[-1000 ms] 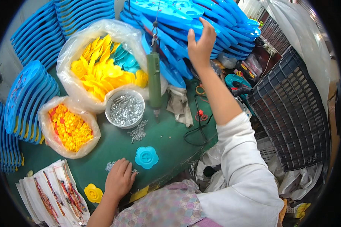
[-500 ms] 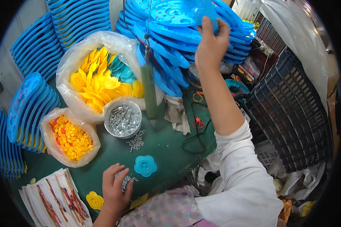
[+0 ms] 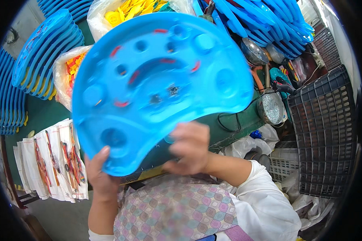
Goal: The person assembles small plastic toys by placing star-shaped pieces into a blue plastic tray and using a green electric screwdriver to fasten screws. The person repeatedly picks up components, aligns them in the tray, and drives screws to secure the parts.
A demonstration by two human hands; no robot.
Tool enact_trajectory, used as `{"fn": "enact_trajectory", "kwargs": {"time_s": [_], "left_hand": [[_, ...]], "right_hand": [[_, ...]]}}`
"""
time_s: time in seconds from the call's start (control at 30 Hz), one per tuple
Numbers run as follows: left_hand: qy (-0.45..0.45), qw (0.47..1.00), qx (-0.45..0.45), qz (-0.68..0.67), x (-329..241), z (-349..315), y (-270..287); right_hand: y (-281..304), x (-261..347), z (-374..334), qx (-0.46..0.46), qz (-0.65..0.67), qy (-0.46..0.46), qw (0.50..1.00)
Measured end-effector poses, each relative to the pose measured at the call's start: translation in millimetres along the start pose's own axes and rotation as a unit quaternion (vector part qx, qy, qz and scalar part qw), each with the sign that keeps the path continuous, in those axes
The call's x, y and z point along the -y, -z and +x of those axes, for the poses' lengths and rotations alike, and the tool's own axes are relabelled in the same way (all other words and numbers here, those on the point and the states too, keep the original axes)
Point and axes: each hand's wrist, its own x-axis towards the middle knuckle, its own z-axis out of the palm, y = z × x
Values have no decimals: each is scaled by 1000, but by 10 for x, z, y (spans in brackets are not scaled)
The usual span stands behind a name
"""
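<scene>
My left hand grips the lower left corner of a blue, kidney-shaped plastic panel, its thumb over the near edge. The panel is tilted up over the table, with round recesses, holes and small red marks on its face. Just below its curved inner edge is my right hand, blurred by motion with the fingers seemingly curled; whether it touches the panel or holds anything is unclear. Behind the panel the middle of the green table is mostly hidden.
Stacked blue panels stand at left, with more blue panels at the back. Bags of yellow pieces and small orange parts show partly. Wires lie on a white cloth. A pan and black crate are at right.
My right hand has come back from the far stack toward me. A blue panel now spans the space before me, held by my left hand, which was low over the table among small metal parts.
</scene>
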Motion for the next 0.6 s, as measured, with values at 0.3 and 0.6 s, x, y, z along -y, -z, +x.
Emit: {"fn": "enact_trajectory", "kwargs": {"time_s": [0.3,0.6], "left_hand": [[11,992,-119,35,120,-315,1057],[44,936,-116,330,109,-325,1339]], "right_hand": [[356,-453,370,63,262,-477,837],[305,-505,79,229,283,-588,723]]}}
